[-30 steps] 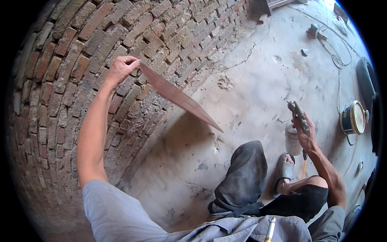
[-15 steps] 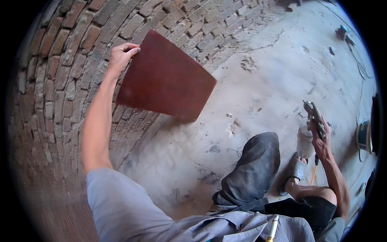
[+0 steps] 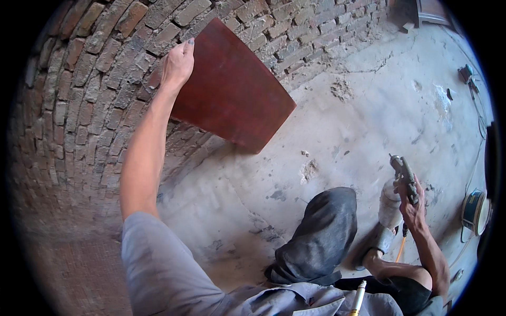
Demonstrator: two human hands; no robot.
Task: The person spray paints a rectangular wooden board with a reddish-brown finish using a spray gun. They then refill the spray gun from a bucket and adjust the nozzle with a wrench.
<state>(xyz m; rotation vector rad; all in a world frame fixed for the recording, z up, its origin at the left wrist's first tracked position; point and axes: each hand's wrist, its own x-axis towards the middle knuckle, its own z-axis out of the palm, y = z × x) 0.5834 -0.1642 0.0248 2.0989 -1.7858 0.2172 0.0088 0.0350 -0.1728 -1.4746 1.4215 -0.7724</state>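
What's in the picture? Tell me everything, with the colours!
Board: 1, dark red, upper middle
Spray gun: 1, grey, right
Cup: 1, whitish, under spray gun
Hose: 1, orange, lower right
Bucket: 1, dark and cream, far right
Tool: 1, dark, kind unclear, upper right
Cord: count unclear, grey, right edge
Boxy thing: 1, brown, top right
Brick wall: 1, brown, left
Floor: 1, pale grey, middle
Cigarette: 1, white, bottom
Shirt: 1, grey, bottom
Trousers: 1 pair, dark, bottom
Sandal: 1, grey, lower right
Arms: 2, bare, left and right
Left hand: 1, bare, holding board
Right hand: 1, bare, holding spray gun
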